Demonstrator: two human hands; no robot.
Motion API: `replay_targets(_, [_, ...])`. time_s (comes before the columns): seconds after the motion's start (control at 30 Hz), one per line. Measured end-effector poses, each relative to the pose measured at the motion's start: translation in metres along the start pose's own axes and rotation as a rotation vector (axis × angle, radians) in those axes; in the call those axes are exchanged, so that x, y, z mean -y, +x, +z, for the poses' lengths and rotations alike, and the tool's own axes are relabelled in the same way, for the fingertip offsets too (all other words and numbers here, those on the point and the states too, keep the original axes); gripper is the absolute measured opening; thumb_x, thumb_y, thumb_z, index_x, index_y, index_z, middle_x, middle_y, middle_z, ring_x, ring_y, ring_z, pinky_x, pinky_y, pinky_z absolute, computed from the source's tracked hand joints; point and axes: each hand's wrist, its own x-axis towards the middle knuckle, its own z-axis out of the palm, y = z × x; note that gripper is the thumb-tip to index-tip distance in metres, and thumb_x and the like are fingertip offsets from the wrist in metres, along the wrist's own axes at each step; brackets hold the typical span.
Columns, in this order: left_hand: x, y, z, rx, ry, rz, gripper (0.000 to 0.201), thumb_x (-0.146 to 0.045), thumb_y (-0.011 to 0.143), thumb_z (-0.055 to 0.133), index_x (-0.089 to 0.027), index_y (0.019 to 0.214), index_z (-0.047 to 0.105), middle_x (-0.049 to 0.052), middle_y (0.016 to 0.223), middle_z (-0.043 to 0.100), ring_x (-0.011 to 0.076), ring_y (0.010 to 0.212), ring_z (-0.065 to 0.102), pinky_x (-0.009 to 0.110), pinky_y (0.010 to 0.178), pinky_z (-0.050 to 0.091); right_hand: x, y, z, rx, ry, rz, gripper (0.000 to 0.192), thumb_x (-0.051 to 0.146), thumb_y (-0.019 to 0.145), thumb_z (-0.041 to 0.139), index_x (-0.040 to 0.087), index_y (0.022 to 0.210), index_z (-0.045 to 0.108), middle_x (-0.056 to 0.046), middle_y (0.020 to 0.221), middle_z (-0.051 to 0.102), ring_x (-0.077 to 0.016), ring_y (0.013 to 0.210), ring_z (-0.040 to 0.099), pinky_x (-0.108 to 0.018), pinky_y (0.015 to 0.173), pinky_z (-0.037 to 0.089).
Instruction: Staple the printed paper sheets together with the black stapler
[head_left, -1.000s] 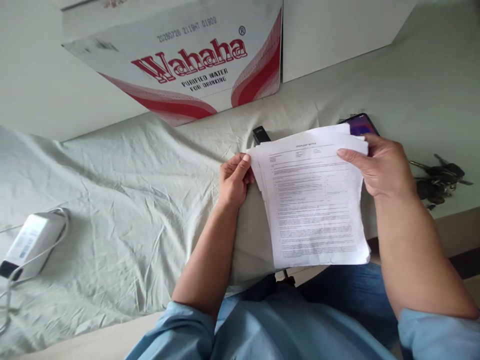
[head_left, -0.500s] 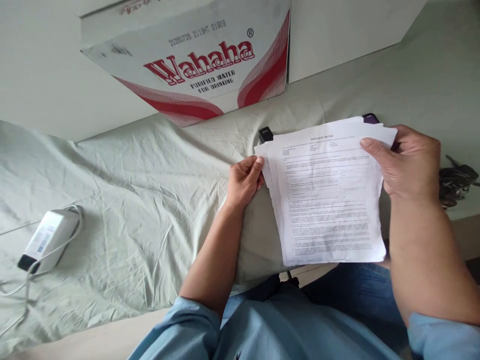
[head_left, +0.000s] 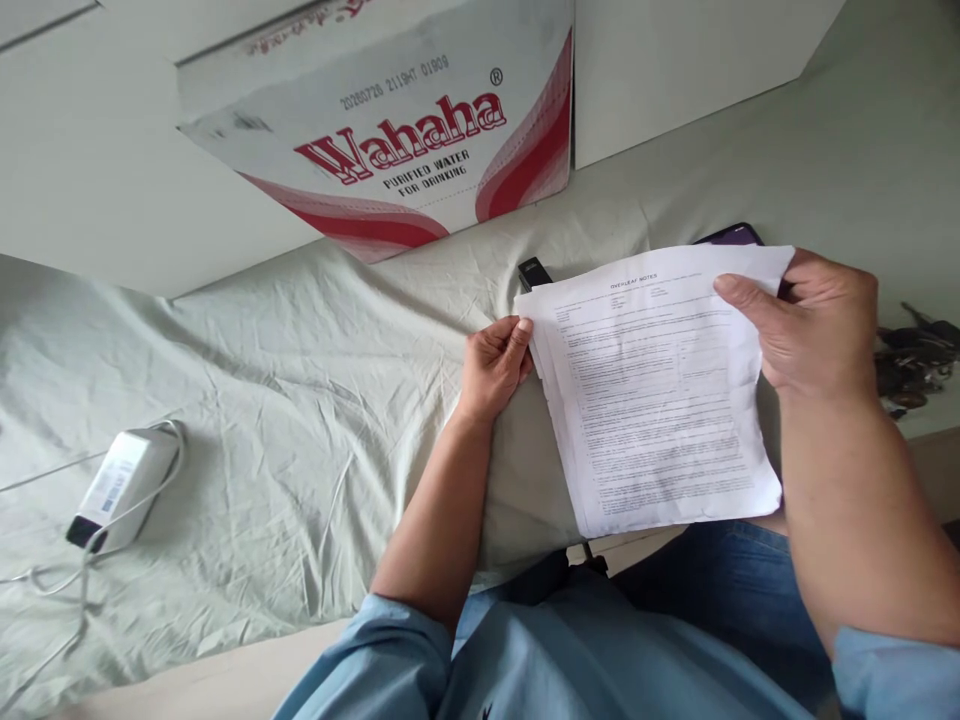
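Papers (head_left: 652,390), white, printed, slightly fanned, held by both hands.

A rumpled pale green sheet (head_left: 247,400) covers the surface, bearing a white charger (head_left: 120,487) far left of the left hand (head_left: 495,365), keys (head_left: 911,362) just right of the right hand (head_left: 814,325), and a cardboard box (head_left: 397,130) beyond the left hand.

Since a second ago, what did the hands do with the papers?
The papers, fanned out before, are now squared into a neater stack. The left hand and right hand kept their grip on the top corners. The box, charger and keys stayed put.
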Motion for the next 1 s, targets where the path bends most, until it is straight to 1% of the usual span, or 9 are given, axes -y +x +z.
replay_targets(0.1, [0.001, 0.0, 0.0, -0.005, -0.005, -0.001, 0.064, -0.073, 0.098, 0.072, -0.022, 0.064, 0.052, -0.004, 0.045, 0.05, 0.0072, 0.04, 0.034, 0.028, 0.043, 0.025, -0.001, -0.002, 0.003, -0.006, 0.07, -0.01, 0.025, 0.038, 0.071, 0.096, 0.023, 0.089, 0.088, -0.001, 0.085, 0.082, -0.0187, 0.076, 0.071, -0.039, 0.081, 0.06])
replay_targets(0.27, [-0.001, 0.0, 0.002, -0.016, -0.042, -0.025, 0.061, -0.074, 0.093, 0.078, -0.022, 0.067, 0.058, -0.005, 0.047, 0.048, 0.0074, 0.04, 0.034, 0.028, 0.041, 0.022, -0.001, -0.003, 0.006, 0.004, 0.112, 0.031, 0.018, 0.032, 0.07, 0.097, 0.021, 0.077, 0.085, 0.0, 0.079, 0.078, -0.0163, 0.074, 0.067, -0.037, 0.082, 0.059])
replay_targets(0.37, [-0.005, 0.0, 0.004, 0.006, -0.059, -0.03, 0.06, -0.075, 0.09, 0.08, -0.022, 0.068, 0.061, -0.005, 0.047, 0.047, 0.0074, 0.039, 0.033, 0.028, 0.04, 0.02, 0.0, -0.003, 0.007, -0.018, 0.11, 0.06, 0.022, 0.035, 0.067, 0.098, 0.021, 0.076, 0.083, -0.001, 0.08, 0.078, -0.0166, 0.075, 0.066, -0.037, 0.079, 0.059])
replay_targets(0.53, [-0.006, 0.001, 0.004, -0.014, -0.022, -0.015, 0.06, -0.07, 0.095, 0.078, -0.022, 0.065, 0.058, -0.004, 0.046, 0.049, 0.0075, 0.039, 0.035, 0.028, 0.04, 0.022, 0.002, -0.003, 0.004, 0.001, 0.062, 0.047, 0.026, 0.034, 0.071, 0.095, 0.02, 0.091, 0.084, -0.002, 0.086, 0.08, -0.0169, 0.076, 0.067, -0.036, 0.078, 0.058])
replay_targets(0.67, [-0.004, 0.004, 0.008, -0.106, -0.151, -0.101, 0.051, -0.05, 0.098, 0.084, -0.021, 0.065, 0.059, -0.005, 0.047, 0.049, 0.0073, 0.039, 0.042, 0.027, 0.039, 0.025, 0.001, 0.004, -0.002, -0.04, -0.016, -0.048, 0.021, 0.027, 0.071, 0.09, 0.02, 0.087, 0.078, 0.001, 0.078, 0.073, -0.016, 0.072, 0.064, -0.037, 0.079, 0.057])
replay_targets(0.8, [0.002, 0.011, 0.01, -0.195, -0.345, -0.196, 0.039, -0.027, 0.097, 0.087, -0.017, 0.073, 0.058, -0.008, 0.051, 0.047, 0.0046, 0.046, 0.051, 0.017, 0.045, 0.033, 0.005, 0.01, -0.007, -0.043, -0.058, -0.141, 0.021, 0.031, 0.073, 0.087, 0.021, 0.083, 0.071, 0.001, 0.08, 0.069, -0.018, 0.078, 0.065, -0.038, 0.084, 0.058])
replay_targets(0.87, [0.005, 0.014, 0.009, -0.223, -0.395, -0.217, 0.038, -0.025, 0.102, 0.079, -0.013, 0.073, 0.057, -0.008, 0.056, 0.049, 0.0019, 0.048, 0.055, 0.012, 0.049, 0.033, 0.009, 0.012, -0.008, -0.045, -0.099, -0.154, 0.023, 0.034, 0.073, 0.086, 0.022, 0.083, 0.069, 0.001, 0.08, 0.069, -0.0185, 0.079, 0.065, -0.038, 0.083, 0.058])
replay_targets(0.93, [0.008, 0.016, 0.008, -0.246, -0.404, -0.234, 0.05, -0.033, 0.115, 0.052, -0.009, 0.071, 0.058, -0.006, 0.06, 0.049, 0.0001, 0.05, 0.059, 0.01, 0.056, 0.034, 0.014, 0.012, -0.008, -0.058, -0.119, -0.161, 0.024, 0.037, 0.074, 0.085, 0.023, 0.084, 0.067, 0.0, 0.082, 0.07, -0.0199, 0.082, 0.066, -0.038, 0.083, 0.059])
replay_targets(1.0, [0.01, 0.017, 0.008, -0.265, -0.372, -0.239, 0.063, -0.042, 0.117, 0.032, -0.008, 0.07, 0.058, -0.005, 0.062, 0.049, 0.0001, 0.051, 0.061, 0.011, 0.059, 0.035, 0.016, 0.012, -0.008, -0.083, -0.105, -0.184, 0.025, 0.037, 0.074, 0.084, 0.023, 0.084, 0.066, 0.0, 0.084, 0.069, -0.0202, 0.084, 0.066, -0.038, 0.084, 0.058])
